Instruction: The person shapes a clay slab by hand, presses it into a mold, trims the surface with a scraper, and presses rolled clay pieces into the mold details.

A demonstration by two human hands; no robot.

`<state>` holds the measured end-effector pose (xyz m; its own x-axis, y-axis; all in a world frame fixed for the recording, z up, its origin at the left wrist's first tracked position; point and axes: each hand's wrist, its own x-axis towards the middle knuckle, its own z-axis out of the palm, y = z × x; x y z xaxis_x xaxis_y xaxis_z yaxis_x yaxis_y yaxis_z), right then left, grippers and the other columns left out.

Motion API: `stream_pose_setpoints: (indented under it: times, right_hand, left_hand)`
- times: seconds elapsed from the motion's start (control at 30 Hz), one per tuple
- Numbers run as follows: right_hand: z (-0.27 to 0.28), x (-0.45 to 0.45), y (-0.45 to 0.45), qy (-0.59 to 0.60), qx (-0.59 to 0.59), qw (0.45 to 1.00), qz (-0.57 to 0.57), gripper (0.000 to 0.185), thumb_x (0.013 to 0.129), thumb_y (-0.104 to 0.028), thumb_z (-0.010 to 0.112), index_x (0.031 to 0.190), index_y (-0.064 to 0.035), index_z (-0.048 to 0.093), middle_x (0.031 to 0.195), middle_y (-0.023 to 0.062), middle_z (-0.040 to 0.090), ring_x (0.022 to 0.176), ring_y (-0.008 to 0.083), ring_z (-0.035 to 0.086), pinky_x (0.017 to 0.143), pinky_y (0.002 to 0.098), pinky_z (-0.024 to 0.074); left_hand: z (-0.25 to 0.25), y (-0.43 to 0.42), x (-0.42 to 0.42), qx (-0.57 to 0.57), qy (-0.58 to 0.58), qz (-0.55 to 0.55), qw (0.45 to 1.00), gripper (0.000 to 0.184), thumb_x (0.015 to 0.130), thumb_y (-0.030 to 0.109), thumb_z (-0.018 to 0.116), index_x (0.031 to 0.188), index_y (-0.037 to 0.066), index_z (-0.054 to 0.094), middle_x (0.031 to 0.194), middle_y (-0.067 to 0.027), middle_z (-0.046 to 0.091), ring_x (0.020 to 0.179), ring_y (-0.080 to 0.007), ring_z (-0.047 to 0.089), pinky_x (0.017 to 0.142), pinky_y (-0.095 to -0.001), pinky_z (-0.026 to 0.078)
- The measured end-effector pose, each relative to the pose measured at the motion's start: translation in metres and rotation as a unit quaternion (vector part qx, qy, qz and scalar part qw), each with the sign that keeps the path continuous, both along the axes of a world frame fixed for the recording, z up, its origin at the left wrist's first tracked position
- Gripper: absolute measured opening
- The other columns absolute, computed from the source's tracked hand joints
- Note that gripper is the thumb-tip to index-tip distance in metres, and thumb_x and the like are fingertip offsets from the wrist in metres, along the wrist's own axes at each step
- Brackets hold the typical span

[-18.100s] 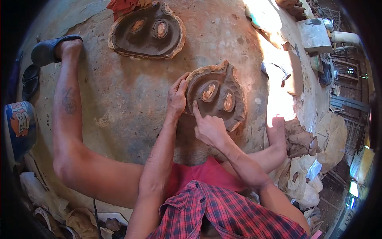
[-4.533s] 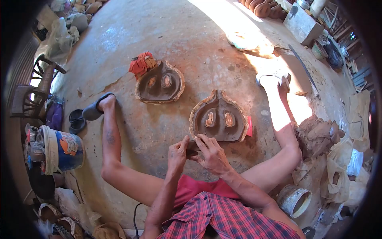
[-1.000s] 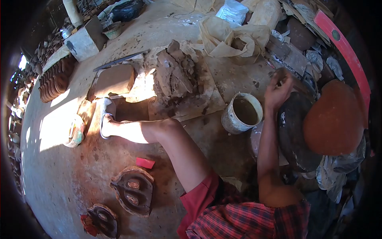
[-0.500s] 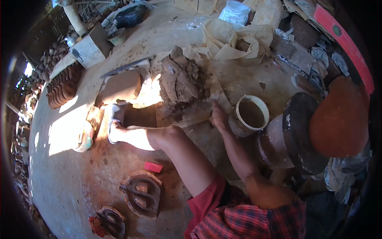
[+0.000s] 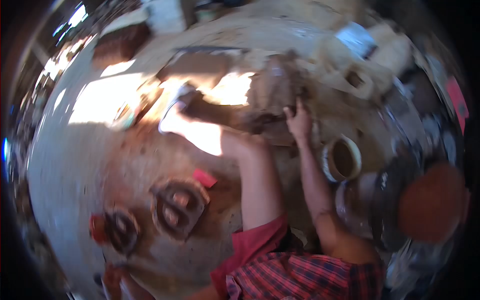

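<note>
My right hand [image 5: 300, 122] is stretched out at the front edge of a heap of brown clay [image 5: 276, 85], its thumb and a finger apart and nothing visible between them. Blur hides whether it touches the clay. My left hand is out of view. Beside my right forearm is a whitish bucket [image 5: 356, 150] with a dark inside. On the floor at the lower left lie a larger mould with a clay lining [image 5: 189, 220] and a smaller one [image 5: 131, 226]. A flat red piece [image 5: 205, 178] lies by the larger mould.
A red cloth [image 5: 98, 229] touches the smaller mould. To the right are a round reddish-brown object [image 5: 431, 202] and a dark round one [image 5: 391, 212]. Behind the clay heap are crumpled sheets [image 5: 332, 60] and a pale bag [image 5: 356, 40]. A flat brown slab [image 5: 197, 67] lies past my right foot.
The view has swung, shifting the clay heap and bucket rightward. My right hand has gone from beside the bucket to the heap's front edge. Both moulds sit higher in view.
</note>
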<state>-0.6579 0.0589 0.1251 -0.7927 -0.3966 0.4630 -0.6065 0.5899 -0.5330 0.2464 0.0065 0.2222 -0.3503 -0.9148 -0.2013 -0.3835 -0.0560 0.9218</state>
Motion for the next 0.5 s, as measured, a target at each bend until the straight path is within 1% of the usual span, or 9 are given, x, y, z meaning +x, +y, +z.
stream_pose_setpoints:
  times: [0.03, 0.07, 0.1, 0.13, 0.23, 0.3, 0.33, 0.43, 0.5]
  right_hand:
    - [0.006, 0.002, -0.012, -0.035, 0.014, 0.998, 0.042, 0.054, 0.095, -0.040, 0.071, 0.132, -0.0017, 0.063, 0.114, 0.0272, 0.071, 0.107, 0.0474, 0.068, 0.094, 0.0547, 0.0524]
    - [-0.003, -0.006, -0.021, 0.034, 0.023, 0.998, 0.056, 0.047, 0.096, -0.040, 0.071, 0.125, -0.0028, 0.067, 0.110, 0.0268, 0.073, 0.104, 0.0481, 0.069, 0.090, 0.0550, 0.0533]
    - [0.001, -0.004, -0.029, 0.017, 0.040, 0.998, 0.047, 0.040, 0.097, -0.037, 0.070, 0.120, -0.0043, 0.069, 0.109, 0.0261, 0.074, 0.103, 0.0467, 0.070, 0.090, 0.0545, 0.0531]
    - [0.006, -0.001, -0.031, 0.008, 0.093, 0.996, 0.002, 0.038, 0.097, -0.034, 0.071, 0.122, -0.0059, 0.070, 0.111, 0.0254, 0.074, 0.104, 0.0453, 0.070, 0.089, 0.0538, 0.0534]
    - [-0.005, -0.014, -0.033, 0.034, 0.075, 0.996, -0.025, 0.041, 0.092, -0.028, 0.076, 0.126, -0.0046, 0.069, 0.113, 0.0237, 0.074, 0.105, 0.0441, 0.070, 0.089, 0.0527, 0.0545]
    - [-0.008, -0.017, -0.033, 0.087, 0.098, 0.990, -0.044, 0.041, 0.092, -0.028, 0.077, 0.125, -0.0039, 0.070, 0.115, 0.0246, 0.074, 0.104, 0.0438, 0.071, 0.088, 0.0522, 0.0548]
    - [-0.010, -0.018, -0.034, 0.090, 0.101, 0.990, -0.032, 0.041, 0.092, -0.028, 0.077, 0.125, -0.0039, 0.070, 0.115, 0.0246, 0.074, 0.104, 0.0438, 0.071, 0.088, 0.0522, 0.0548]
    - [-0.014, -0.029, -0.031, 0.106, 0.137, 0.983, -0.060, 0.041, 0.092, -0.032, 0.078, 0.122, -0.0037, 0.071, 0.114, 0.0252, 0.073, 0.103, 0.0439, 0.071, 0.088, 0.0524, 0.0548]
    - [-0.012, -0.043, -0.027, 0.048, 0.139, 0.988, -0.042, 0.045, 0.091, -0.042, 0.077, 0.122, -0.0095, 0.075, 0.120, 0.0211, 0.074, 0.108, 0.0408, 0.070, 0.091, 0.0521, 0.0543]
  left_hand:
    - [0.023, 0.012, -0.020, 0.002, -0.134, 0.037, 0.990, 0.037, 0.099, 0.010, 0.063, 0.133, -0.004, 0.063, 0.111, -0.0069, 0.073, 0.098, -0.0167, 0.069, 0.091, -0.0298, 0.057]
    - [0.018, 0.018, -0.018, 0.002, -0.106, 0.039, 0.994, 0.044, 0.100, 0.008, 0.062, 0.142, -0.005, 0.058, 0.117, -0.0107, 0.074, 0.105, -0.0184, 0.070, 0.098, -0.0315, 0.055]
    - [0.036, 0.026, -0.043, -0.008, -0.161, 0.056, 0.985, 0.047, 0.100, 0.006, 0.062, 0.145, -0.006, 0.054, 0.121, -0.0137, 0.074, 0.111, -0.0181, 0.069, 0.101, -0.0329, 0.054]
    - [0.034, 0.031, -0.034, 0.030, -0.142, 0.085, 0.986, 0.048, 0.101, 0.006, 0.064, 0.146, -0.005, 0.054, 0.127, -0.0110, 0.070, 0.114, -0.0178, 0.067, 0.103, -0.0333, 0.053]
    - [0.040, 0.036, -0.031, 0.046, -0.180, 0.111, 0.976, 0.052, 0.099, 0.008, 0.067, 0.150, 0.000, 0.053, 0.127, -0.0124, 0.070, 0.112, -0.0180, 0.067, 0.101, -0.0335, 0.053]
    - [0.049, 0.041, -0.045, 0.061, -0.209, 0.108, 0.970, 0.055, 0.098, 0.009, 0.069, 0.151, 0.005, 0.054, 0.126, -0.0147, 0.070, 0.111, -0.0182, 0.068, 0.099, -0.0333, 0.053]
    - [0.050, 0.041, -0.046, 0.068, -0.207, 0.119, 0.969, 0.055, 0.098, 0.009, 0.069, 0.151, 0.005, 0.054, 0.126, -0.0147, 0.070, 0.111, -0.0182, 0.068, 0.099, -0.0333, 0.053]
    - [0.048, 0.042, -0.053, 0.065, -0.221, 0.097, 0.968, 0.056, 0.097, 0.007, 0.069, 0.151, 0.007, 0.054, 0.126, -0.0161, 0.070, 0.110, -0.0187, 0.068, 0.098, -0.0334, 0.053]
    - [0.048, 0.042, -0.060, 0.090, -0.206, 0.096, 0.970, 0.056, 0.097, 0.006, 0.069, 0.151, 0.006, 0.054, 0.124, -0.0127, 0.070, 0.107, -0.0170, 0.067, 0.097, -0.0327, 0.053]
